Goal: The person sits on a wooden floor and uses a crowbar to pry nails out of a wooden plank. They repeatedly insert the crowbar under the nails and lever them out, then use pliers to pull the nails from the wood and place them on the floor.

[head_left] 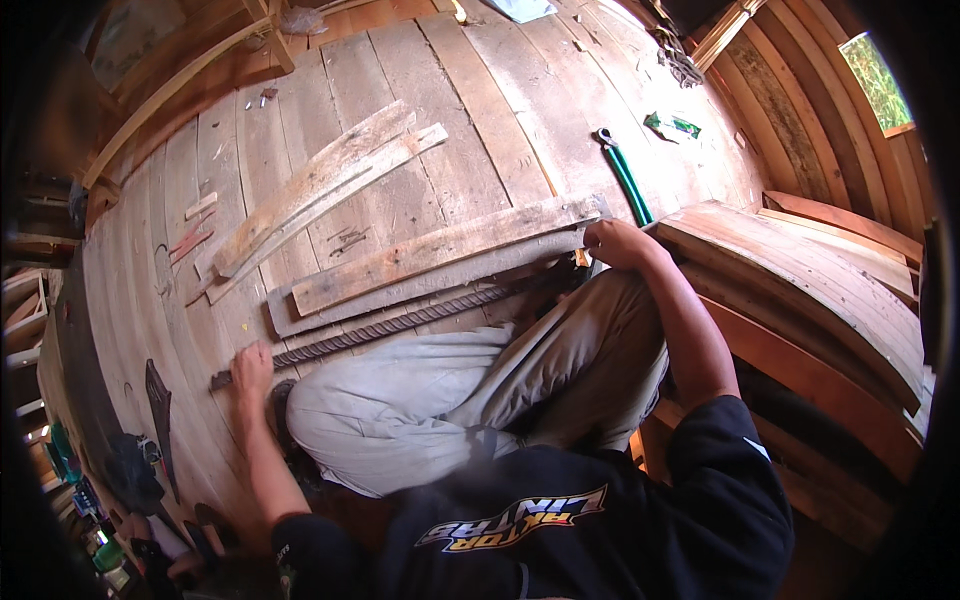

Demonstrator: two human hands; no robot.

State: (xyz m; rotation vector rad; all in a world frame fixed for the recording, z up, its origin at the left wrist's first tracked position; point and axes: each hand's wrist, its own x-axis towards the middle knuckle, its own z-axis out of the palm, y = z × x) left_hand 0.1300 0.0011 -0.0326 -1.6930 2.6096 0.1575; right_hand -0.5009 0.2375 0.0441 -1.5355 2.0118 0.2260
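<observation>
Centrally, we find the dark ribbed bar point(400, 323) lying just before our folded legs point(400, 390), our left hand point(252, 370) curled closed around it near its left end. Our right hand point(613, 245) bends its fingers at the right end of two overlapping boards point(430, 258), though we cannot tell whether it grips anything. Beyond, we note a second pair of boards point(310, 190) and, farther right, a green-handled tool point(627, 182) on the plank floor point(480, 110).
</observation>
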